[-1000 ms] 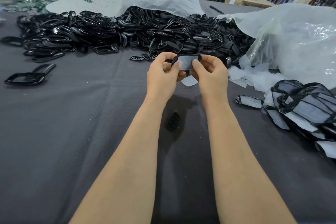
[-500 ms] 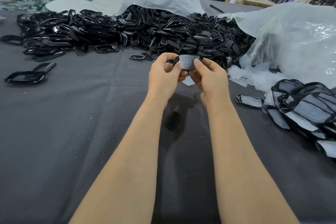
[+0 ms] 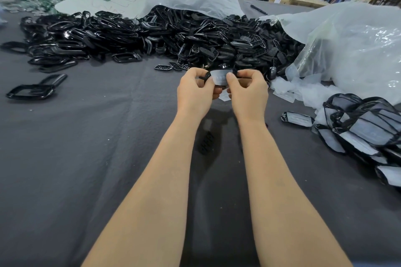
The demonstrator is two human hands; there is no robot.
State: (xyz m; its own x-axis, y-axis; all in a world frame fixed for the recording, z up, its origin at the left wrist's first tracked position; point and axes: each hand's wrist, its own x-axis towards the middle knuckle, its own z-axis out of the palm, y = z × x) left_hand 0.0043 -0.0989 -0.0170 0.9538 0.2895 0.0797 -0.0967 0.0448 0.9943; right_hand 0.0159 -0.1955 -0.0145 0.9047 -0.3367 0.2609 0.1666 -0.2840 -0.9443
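In the head view we pinched the small black plastic frame with pale film (image 3: 219, 76) between curled left hand (image 3: 194, 93) and right hand (image 3: 248, 93), just before the far black-parts heap (image 3: 152, 34). Film-fitting seemed underway; next, pressing edges flat.

Heap of parts (image 3: 173, 37) behind hands (image 3: 221, 91)

Position: the scene is being viewed from the person's head.
Direction: the dark grey cloth-covered table (image 3: 86, 158) is being looked down on, forward toward the heap of glossy black plastic frames (image 3: 152, 34).
Nearness: the left hand (image 3: 195, 93) and right hand (image 3: 248, 93) are being framed close, centrally.
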